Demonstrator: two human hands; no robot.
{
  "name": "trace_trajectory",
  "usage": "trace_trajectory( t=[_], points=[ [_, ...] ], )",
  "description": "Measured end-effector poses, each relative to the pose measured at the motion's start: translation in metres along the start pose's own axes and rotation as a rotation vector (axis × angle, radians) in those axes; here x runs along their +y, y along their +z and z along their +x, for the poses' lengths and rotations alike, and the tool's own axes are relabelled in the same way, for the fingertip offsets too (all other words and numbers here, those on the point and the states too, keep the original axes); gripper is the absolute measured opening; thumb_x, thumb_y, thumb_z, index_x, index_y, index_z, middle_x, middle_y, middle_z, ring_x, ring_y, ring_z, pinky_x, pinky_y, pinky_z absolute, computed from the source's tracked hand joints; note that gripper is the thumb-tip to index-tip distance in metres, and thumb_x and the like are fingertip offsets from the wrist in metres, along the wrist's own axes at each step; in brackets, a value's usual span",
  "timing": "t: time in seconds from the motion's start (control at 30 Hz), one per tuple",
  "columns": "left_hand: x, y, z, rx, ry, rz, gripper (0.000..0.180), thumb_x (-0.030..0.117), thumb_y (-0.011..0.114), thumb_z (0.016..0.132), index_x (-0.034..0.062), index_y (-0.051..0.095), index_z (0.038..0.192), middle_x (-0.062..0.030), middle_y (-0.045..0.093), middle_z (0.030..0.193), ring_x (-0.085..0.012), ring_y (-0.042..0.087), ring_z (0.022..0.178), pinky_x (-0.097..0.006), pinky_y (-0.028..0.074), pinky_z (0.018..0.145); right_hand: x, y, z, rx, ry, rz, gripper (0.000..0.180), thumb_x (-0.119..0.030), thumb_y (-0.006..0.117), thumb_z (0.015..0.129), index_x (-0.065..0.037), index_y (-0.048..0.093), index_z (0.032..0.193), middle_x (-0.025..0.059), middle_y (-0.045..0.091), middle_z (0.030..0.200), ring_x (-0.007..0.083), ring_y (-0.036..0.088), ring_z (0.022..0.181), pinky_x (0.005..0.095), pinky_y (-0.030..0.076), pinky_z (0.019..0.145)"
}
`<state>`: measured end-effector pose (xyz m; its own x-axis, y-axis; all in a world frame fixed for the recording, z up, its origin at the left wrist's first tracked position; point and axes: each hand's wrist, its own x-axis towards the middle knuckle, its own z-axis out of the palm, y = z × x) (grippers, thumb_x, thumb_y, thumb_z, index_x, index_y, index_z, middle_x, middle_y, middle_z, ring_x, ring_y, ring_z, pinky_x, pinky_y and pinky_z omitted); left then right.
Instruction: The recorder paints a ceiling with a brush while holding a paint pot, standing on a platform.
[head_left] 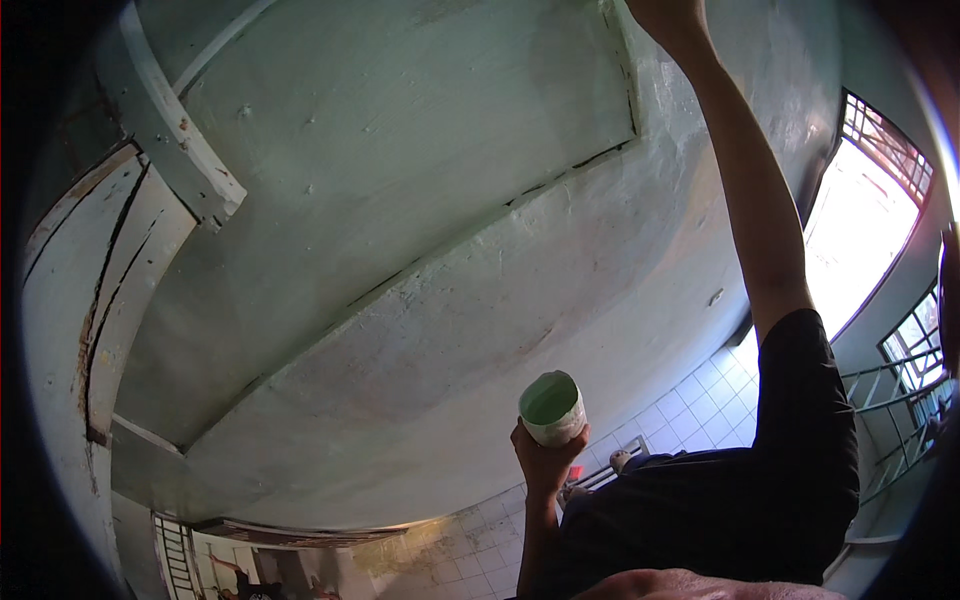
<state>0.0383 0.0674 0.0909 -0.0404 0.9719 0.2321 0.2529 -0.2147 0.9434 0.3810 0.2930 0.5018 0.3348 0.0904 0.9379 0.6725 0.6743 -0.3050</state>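
Observation:
My left hand (548, 458) is wrapped round a white cut-off tub (560, 430), held upright in front of my body. Pale green liquid that looks like paint shows inside it, and smears mark its outer side. My right arm stretches far up along the pale green wall (480, 290). Only the base of my right hand (668, 14) shows at the top edge. Its fingers are cut off by the frame, so whatever they hold or touch is hidden.
A dark crack (400, 272) runs across the wall. Wooden boards (110, 290) stand at left. Below, my foot (620, 460) is by a metal rail (605, 476) above a tiled floor (700, 405). A bright doorway (865, 225) and green railing (895, 400) lie right; another person (255, 585) is lower left.

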Motion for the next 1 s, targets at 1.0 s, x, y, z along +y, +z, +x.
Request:
trace_trajectory(
  t=[1.0],
  points=[
    [0.003, 0.012, 0.010, 0.016, -0.017, -0.014, 0.066, 0.023, 0.096, 0.063, -0.0007, 0.065, 0.116, -0.0139, 0.074, 0.105, -0.0262, 0.074, 0.094, -0.041, 0.059, 0.087, -0.064, 0.079, -0.068, -0.364, -0.340, 0.177, 0.012, -0.018, 0.071, 0.094, -0.006, 0.073, 0.097, 0.0115, 0.074, 0.087, 0.0234, 0.071, 0.072, 0.0418, 0.059, 0.068]
  ],
)
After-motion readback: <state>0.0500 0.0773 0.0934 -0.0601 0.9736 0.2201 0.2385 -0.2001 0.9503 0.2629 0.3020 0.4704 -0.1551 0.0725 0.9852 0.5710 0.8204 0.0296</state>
